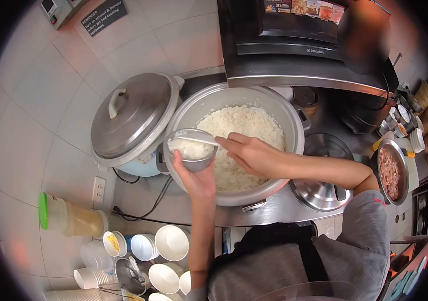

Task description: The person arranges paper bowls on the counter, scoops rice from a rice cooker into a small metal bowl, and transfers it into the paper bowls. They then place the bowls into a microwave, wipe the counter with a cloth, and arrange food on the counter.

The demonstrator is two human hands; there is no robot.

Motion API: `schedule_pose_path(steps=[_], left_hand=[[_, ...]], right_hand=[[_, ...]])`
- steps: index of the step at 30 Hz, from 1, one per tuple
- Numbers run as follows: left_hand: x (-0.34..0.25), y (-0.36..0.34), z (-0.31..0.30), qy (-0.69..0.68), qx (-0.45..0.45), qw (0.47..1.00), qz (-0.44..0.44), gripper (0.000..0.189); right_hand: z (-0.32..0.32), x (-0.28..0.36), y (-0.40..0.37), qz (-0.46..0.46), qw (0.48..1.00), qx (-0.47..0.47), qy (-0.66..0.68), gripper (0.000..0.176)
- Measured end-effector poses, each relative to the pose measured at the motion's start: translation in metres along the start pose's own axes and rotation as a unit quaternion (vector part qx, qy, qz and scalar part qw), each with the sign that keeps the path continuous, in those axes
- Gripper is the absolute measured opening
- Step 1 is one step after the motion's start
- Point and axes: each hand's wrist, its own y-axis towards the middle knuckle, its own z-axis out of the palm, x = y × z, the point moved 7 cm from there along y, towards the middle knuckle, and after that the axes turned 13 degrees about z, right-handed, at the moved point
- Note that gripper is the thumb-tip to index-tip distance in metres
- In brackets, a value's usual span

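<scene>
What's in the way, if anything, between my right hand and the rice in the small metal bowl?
Just the white paddle the right hand holds, crossing the rim of the metal bowl. Nothing else visible stands between hand and rice.

The big pot (294,113) sits at the centre of the frame on the counter (138,198), with rice (244,125) in it. The cooker (148,165) stands just left of it, under its lid (133,115). Right of the pot, another lid (319,193) lies on the counter. The oven (284,60) is at the upper middle, the cups and bowls (172,243) at the lower left, and the meat bowl (400,193) at the right.
</scene>
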Motion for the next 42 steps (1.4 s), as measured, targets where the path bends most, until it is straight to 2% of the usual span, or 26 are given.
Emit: schedule_pose_path(steps=[2, 4, 6, 9, 13, 17, 25, 28, 32, 35, 38, 41, 42], left_hand=[[0.002, 0.009, -0.013, 0.003, 0.011, 0.999, -0.048, 0.061], [-0.002, 0.01, -0.022, 0.011, -0.015, 0.999, -0.044, 0.063], [-0.007, 0.012, -0.028, 0.027, -0.027, 0.999, -0.024, 0.064], [-0.008, 0.011, -0.024, 0.023, -0.021, 0.999, -0.017, 0.067], [-0.009, 0.012, -0.025, 0.023, -0.021, 0.999, -0.02, 0.069], [-0.008, 0.015, -0.029, -0.004, -0.017, 1.0, -0.022, 0.065], [-0.008, 0.013, -0.026, 0.013, -0.002, 1.0, -0.015, 0.064], [-0.007, 0.01, -0.025, 0.027, -0.002, 0.999, -0.022, 0.065], [-0.01, 0.014, -0.029, 0.041, -0.015, 0.999, -0.005, 0.065], [-0.013, 0.015, -0.029, 0.037, -0.025, 0.999, 0.005, 0.064], [-0.01, 0.015, -0.029, 0.033, -0.017, 0.999, 0.004, 0.063], [-0.012, 0.013, -0.028, 0.027, -0.001, 1.0, -0.006, 0.06], [-0.014, 0.009, -0.028, 0.025, 0.007, 1.0, -0.013, 0.059]], right_hand=[[-0.004, -0.021, 0.015, 0.066, 0.997, 0.03, 0.04, 0.032], [-0.006, -0.067, 0.033, 0.168, 0.981, 0.047, 0.083, 0.028], [0.007, -0.114, 0.045, 0.17, 0.973, 0.026, -0.152, 0.018], [0.051, -0.133, 0.038, 0.12, 0.914, 0.159, -0.354, 0.011], [0.086, -0.109, 0.016, 0.093, 0.915, 0.289, -0.265, 0.009], [0.075, -0.091, 0.005, 0.078, 0.906, 0.351, -0.222, 0.012], [0.054, -0.134, 0.005, 0.192, 0.861, 0.45, -0.14, 0.009], [0.057, -0.122, 0.011, 0.015, 0.919, 0.286, -0.27, 0.01], [0.052, -0.103, 0.001, 0.055, 0.864, 0.413, -0.281, 0.01], [0.046, -0.112, -0.005, 0.053, 0.879, 0.425, -0.21, 0.008], [0.042, -0.132, -0.008, 0.131, 0.815, 0.521, -0.216, 0.014], [0.039, -0.149, -0.003, 0.22, 0.794, 0.561, -0.086, 0.017], [0.033, -0.152, 0.004, 0.229, 0.802, 0.549, -0.055, 0.018]])
